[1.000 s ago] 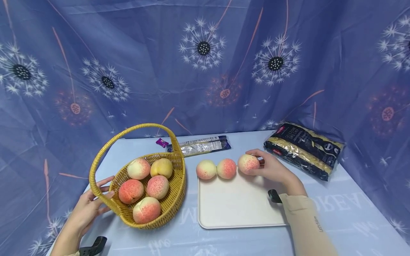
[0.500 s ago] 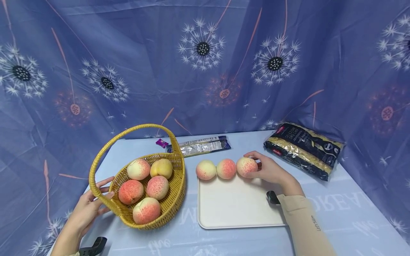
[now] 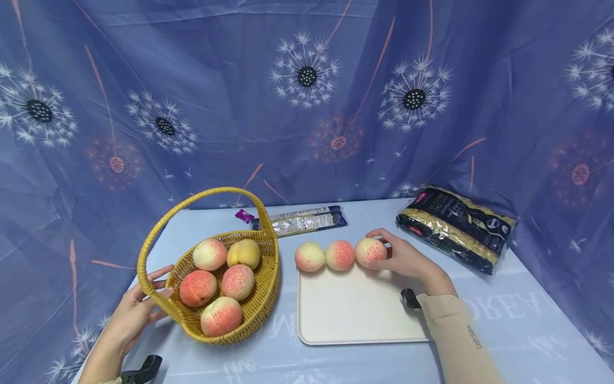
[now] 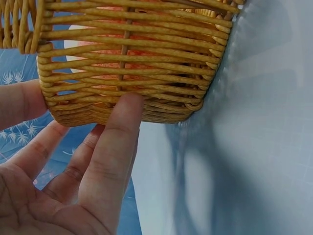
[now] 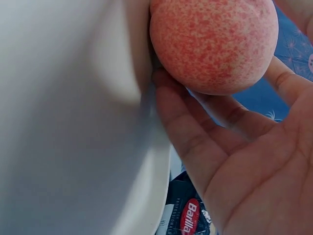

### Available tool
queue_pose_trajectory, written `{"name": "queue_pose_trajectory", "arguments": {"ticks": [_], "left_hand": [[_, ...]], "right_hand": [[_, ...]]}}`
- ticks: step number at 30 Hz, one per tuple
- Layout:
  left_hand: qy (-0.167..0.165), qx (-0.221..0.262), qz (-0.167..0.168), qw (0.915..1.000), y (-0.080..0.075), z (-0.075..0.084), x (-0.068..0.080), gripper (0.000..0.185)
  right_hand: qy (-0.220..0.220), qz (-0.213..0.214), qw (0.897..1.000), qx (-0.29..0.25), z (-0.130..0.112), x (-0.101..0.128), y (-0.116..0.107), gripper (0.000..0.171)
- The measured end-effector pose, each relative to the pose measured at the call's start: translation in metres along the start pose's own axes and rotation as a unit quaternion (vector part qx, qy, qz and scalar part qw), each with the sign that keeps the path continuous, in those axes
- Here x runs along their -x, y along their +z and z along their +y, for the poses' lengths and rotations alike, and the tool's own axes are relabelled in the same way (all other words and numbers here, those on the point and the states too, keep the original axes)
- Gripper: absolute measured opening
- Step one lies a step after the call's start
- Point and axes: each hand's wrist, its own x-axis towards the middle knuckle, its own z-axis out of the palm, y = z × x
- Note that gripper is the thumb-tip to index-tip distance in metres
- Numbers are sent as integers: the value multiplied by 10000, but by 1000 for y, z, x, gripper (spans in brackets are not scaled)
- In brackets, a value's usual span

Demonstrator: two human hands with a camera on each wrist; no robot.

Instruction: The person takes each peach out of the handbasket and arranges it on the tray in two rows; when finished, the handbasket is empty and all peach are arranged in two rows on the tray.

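Observation:
My right hand (image 3: 400, 257) holds a pale peach with a red blush (image 3: 370, 253) at the far edge of the white tray (image 3: 360, 314). In the right wrist view, its fingers curl about the underside of this peach (image 5: 215, 44). Two more peaches, one red (image 3: 340, 255) and one paler (image 3: 309, 256), stand to its left in a row. My left hand (image 3: 134, 314) touches the left side of the yellow wicker basket (image 3: 271, 298), which bears several peaches. In the left wrist view, fairly straight fingers (image 4: 115, 152) rest against the weave of the basket (image 4: 146, 93).
A dark pasta bag (image 3: 455, 226) lies at the back right. A flat long packet (image 3: 307, 220) lies behind the tray, and a small purple wrapped candy (image 3: 244, 215) is beside it. The basket's tall handle (image 3: 192, 200) arches over its left part. A blue patterned curtain (image 3: 230, 106) hangs behind the table.
My right hand has brought its peach slightly left and down, close beside the red peach. The left hand and basket have stayed in place; the head view has shifted slightly.

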Motion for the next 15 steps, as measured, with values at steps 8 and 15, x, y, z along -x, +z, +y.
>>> {"name": "queue_pose_trajectory", "arguments": {"ticks": [8, 15], "left_hand": [[69, 95, 44, 9999, 2, 1, 1, 55], [55, 105, 125, 9999, 2, -1, 0, 54]], "right_hand": [[54, -122, 9999, 54, -6, 3, 0, 82], [7, -90, 9999, 46, -8, 0, 1, 82]]}}
